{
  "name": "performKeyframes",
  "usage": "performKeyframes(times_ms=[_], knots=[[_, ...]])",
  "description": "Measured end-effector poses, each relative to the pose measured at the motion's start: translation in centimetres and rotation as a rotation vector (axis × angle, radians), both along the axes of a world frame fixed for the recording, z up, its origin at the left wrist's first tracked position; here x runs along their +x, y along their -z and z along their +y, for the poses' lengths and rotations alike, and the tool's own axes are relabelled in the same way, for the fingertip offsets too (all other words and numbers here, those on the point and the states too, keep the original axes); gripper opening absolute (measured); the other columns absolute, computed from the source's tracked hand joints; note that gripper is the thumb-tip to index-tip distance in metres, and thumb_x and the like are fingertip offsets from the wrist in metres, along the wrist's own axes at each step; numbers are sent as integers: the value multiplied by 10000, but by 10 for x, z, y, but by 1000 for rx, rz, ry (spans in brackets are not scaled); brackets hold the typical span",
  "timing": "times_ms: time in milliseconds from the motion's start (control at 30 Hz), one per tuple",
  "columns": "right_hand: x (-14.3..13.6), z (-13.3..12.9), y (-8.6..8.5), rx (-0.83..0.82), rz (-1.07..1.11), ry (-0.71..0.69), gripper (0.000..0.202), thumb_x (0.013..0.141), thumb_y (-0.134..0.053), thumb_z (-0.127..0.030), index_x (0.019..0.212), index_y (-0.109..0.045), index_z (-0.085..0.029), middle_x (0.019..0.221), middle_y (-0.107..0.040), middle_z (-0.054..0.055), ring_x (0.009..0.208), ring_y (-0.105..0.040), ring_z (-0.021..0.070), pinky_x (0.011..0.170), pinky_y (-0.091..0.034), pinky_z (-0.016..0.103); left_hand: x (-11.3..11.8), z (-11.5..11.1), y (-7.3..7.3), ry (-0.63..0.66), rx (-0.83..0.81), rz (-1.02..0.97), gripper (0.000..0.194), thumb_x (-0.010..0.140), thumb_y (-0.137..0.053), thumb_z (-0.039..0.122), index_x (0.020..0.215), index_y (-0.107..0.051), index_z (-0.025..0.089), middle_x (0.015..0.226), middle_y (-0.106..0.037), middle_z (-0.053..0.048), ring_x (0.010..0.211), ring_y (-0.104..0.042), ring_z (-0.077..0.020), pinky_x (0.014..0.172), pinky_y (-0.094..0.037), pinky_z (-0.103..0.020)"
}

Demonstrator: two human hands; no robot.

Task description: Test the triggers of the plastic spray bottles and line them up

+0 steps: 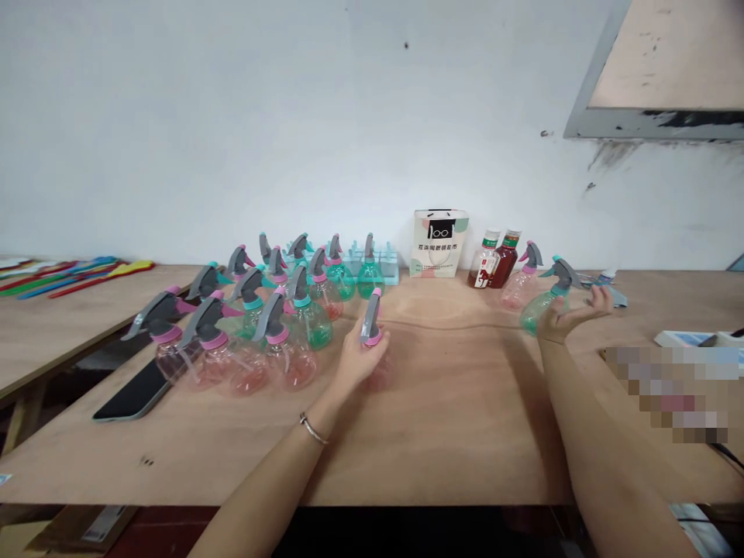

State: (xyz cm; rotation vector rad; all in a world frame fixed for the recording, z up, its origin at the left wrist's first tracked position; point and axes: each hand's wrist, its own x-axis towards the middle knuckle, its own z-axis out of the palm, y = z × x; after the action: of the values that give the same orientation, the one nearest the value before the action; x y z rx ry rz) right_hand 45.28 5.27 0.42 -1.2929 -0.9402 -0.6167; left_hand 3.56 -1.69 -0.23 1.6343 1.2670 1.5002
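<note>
My left hand is wrapped round a pink spray bottle with a grey trigger head and pink collar, upright at the middle of the table. On the right, my right hand has its fingers apart, palm turned up, beside a green spray bottle. Another pink spray bottle stands just behind that one. Several pink and green spray bottles are grouped at the left, among them a front pink bottle and a green bottle.
A black phone lies at the left. Along the wall stand a paper bag, a teal rack and two drink bottles. A white tray sits at the right. Coloured strips lie on the left table.
</note>
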Motion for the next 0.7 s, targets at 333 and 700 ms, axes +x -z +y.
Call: performKeyframes(times_ms=[333,700], knots=[[-223,-85,-26,-484,-250,-1216,927,701,-768,-502,1488,-330,-279,1527,-409,145,1418,-401,349,1170,-327,554,47,-24,18,37,101,-25,590,761,-706,370,1263,-432,224,1129,-625,-89,1050,-637,-239,925,-504,-403],[-225,-72,-35,-539,221,-1279,454,771,-617,-331,1218,-578,-258,1167,-688,68,1019,-662,212,948,-531,410,40,14,24,-28,342,-75,416,910,-517,398,1269,-434,206,1269,-495,-121,1247,-493,-245,1127,-371,-439]])
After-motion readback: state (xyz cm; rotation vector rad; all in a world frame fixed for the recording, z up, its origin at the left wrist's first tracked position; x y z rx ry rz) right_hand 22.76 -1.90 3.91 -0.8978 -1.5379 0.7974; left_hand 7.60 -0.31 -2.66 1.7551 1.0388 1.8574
